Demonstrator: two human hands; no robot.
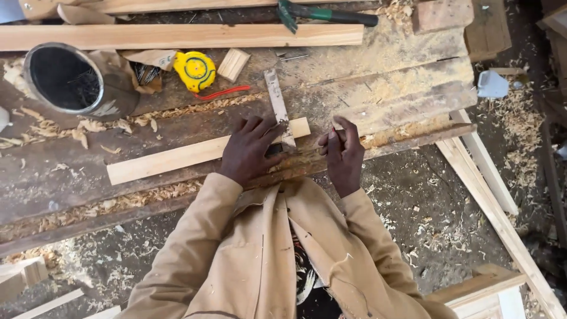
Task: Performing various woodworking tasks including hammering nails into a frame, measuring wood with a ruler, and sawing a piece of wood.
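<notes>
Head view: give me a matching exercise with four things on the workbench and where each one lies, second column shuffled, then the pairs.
Things:
1. yellow tape measure
2. metal can
3. green-handled hammer
4. try square

Places:
A. far edge of the bench, top of the picture
B. across the pale wood strip, under the left hand
C. left end of the bench, open mouth showing
D. mid-bench, beside a small wood block

Pairs: 1-D, 2-C, 3-A, 4-B

Carpentry workshop. Rough plank workbench [384, 88] covered in sawdust and shavings [118, 204], cut timber battens [177, 36], yellow tape measure [195, 71], hammer [325, 13], tin of nails [77, 80], offcuts across dirt floor [437, 224].
</notes>
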